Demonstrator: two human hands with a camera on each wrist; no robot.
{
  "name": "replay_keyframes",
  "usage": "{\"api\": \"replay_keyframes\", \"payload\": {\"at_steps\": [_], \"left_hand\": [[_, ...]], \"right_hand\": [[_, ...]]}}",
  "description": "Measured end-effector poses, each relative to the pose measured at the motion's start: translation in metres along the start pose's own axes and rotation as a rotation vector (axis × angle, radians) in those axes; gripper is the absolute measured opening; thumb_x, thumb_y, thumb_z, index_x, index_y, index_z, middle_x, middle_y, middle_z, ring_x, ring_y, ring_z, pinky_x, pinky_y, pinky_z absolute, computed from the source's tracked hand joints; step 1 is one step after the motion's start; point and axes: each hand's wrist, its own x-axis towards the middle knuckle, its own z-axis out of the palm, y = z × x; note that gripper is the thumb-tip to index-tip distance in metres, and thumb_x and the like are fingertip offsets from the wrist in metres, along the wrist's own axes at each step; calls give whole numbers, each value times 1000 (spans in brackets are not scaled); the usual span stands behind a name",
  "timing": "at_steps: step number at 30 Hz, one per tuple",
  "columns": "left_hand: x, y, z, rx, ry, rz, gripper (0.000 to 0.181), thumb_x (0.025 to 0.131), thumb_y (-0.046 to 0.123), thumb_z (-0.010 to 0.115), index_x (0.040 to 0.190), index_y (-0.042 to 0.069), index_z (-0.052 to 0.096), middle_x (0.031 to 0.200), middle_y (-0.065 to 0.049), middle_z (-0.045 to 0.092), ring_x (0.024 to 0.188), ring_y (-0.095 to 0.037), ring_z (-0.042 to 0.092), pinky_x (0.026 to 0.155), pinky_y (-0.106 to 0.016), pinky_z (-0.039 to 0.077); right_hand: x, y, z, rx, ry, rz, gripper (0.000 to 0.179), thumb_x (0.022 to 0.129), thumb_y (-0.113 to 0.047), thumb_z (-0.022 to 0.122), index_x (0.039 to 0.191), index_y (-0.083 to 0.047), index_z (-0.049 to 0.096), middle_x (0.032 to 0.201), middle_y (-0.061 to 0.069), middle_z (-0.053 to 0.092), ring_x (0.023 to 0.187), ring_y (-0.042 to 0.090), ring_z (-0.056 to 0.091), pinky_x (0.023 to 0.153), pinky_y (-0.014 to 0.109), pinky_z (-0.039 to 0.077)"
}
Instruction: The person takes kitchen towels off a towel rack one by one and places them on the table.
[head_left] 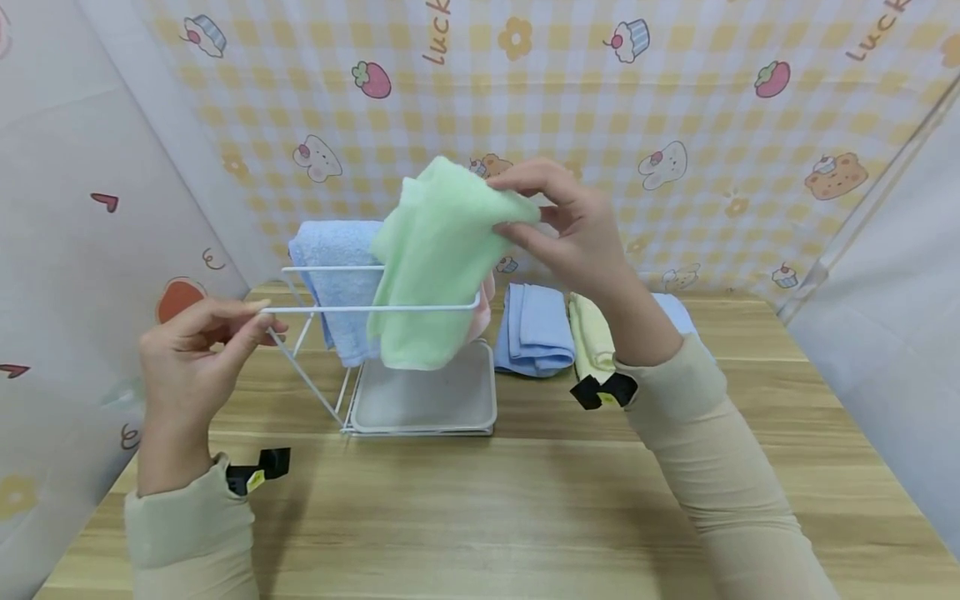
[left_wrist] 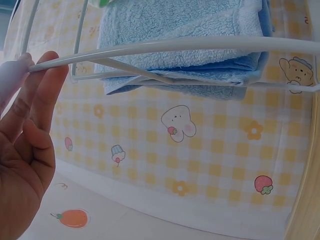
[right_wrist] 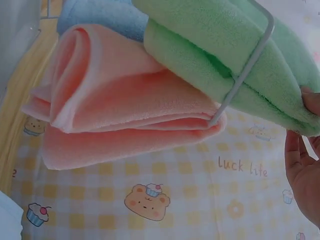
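Observation:
A white wire rack point(head_left: 367, 309) stands on the table, and my left hand point(head_left: 198, 350) pinches its front left corner between thumb and fingers. My right hand point(head_left: 573, 229) pinches the right edge of a green towel point(head_left: 438, 267), whose lower part hangs inside the front bar while its top rises above the rack. Behind it a blue towel point(head_left: 341, 292) drapes over the rack's back bar. Folded beside that, a pink towel point(right_wrist: 135, 100) is mostly hidden by the green one in the head view. In the left wrist view the fingers point(left_wrist: 52, 80) curl at the rack bar.
A pale tray point(head_left: 423, 396) sits in the rack's base. To the right lie a folded blue towel point(head_left: 535, 329), a yellow towel point(head_left: 592, 333) and another blue cloth point(head_left: 675, 312), partly covered by my right arm. A checked curtain point(head_left: 450, 108) hangs behind the table point(head_left: 487, 517).

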Motion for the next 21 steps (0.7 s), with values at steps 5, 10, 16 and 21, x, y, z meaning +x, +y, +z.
{"api": "replay_keyframes", "payload": {"at_steps": [5,10,16,21], "left_hand": [[0,0,0,-19,2,-2,8,79,-25,64,87,-23,65,79,5,76,64,-5,71,62,-11,57],[0,0,0,-34,1,-4,8,80,-25,64,87,-24,65,79,4,76,64,-4,71,62,-11,57],[0,1,0,-4,0,-5,7,80,-25,64,87,-24,65,80,5,76,64,-4,70,63,-11,57],[1,2,1,-22,2,-1,7,79,-25,64,86,-25,64,80,4,76,65,-4,71,64,-11,57]], "right_hand": [[-2,-2,-9,33,87,31,35,78,22,69,112,18,60,113,-9,68,99,18,65,79,28,63],[-6,-2,-16,42,152,42,34,79,20,67,112,18,59,113,-9,69,95,18,66,77,26,63],[-11,-1,-22,56,231,54,32,81,19,65,113,15,61,111,-6,70,94,18,67,79,27,62],[-14,-1,-28,93,316,83,33,81,19,65,112,9,65,110,0,69,93,22,69,82,26,62]]}}
